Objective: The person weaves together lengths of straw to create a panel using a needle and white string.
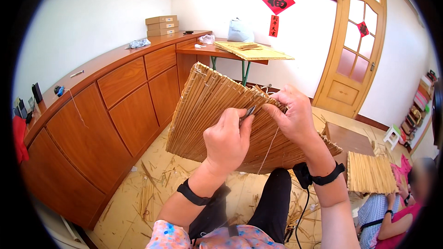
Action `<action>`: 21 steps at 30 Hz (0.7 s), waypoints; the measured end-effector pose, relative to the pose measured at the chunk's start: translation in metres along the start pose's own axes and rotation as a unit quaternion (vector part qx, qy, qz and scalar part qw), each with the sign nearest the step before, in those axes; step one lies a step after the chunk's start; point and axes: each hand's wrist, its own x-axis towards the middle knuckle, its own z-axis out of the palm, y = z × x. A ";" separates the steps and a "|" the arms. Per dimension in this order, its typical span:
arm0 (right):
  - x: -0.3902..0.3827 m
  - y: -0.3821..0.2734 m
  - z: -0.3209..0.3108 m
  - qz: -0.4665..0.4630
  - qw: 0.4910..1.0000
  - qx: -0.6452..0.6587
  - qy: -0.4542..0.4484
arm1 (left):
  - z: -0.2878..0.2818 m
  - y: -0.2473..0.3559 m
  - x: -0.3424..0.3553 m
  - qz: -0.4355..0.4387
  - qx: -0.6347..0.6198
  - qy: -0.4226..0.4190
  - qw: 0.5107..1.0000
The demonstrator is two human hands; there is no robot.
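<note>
A panel of straw stalks, bound side by side, tilts up in front of me above my knees. My left hand is closed in a pinch on a small pointed metal blade, held against the face of the panel near its upper edge. Close beside it, my right hand grips that upper edge, thumb on the near face and fingers curled over the far side. A thin string hangs from near the right hand down across the stalks. The right fingertips are partly hidden behind the edge.
Stalk scraps litter the floor. A long wooden cabinet lines the left wall; a desk at the back bears a flat straw panel. At right, another person sits holding a straw panel by a low brown table.
</note>
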 end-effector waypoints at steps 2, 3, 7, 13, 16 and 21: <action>0.000 -0.002 0.002 -0.010 1.000 0.022 0.004 | -0.001 0.001 0.001 -0.014 0.004 -0.008 1.000; 0.000 -0.003 0.002 -0.010 1.000 0.022 0.003 | -0.001 0.002 0.001 -0.028 0.007 -0.016 0.999; -0.001 -0.005 0.004 -0.002 1.000 0.023 0.000 | -0.001 0.000 -0.001 -0.027 0.015 -0.016 0.999; -0.004 -0.008 0.003 -0.009 1.000 0.022 0.003 | 0.004 -0.001 -0.004 -0.018 -0.001 0.004 1.000; -0.007 -0.008 0.003 -0.027 1.000 0.009 0.010 | 0.005 0.000 -0.007 -0.012 -0.001 0.016 1.000; -0.014 -0.012 -0.001 -0.018 1.000 0.023 -0.002 | 0.008 -0.007 -0.015 0.014 -0.035 0.025 0.999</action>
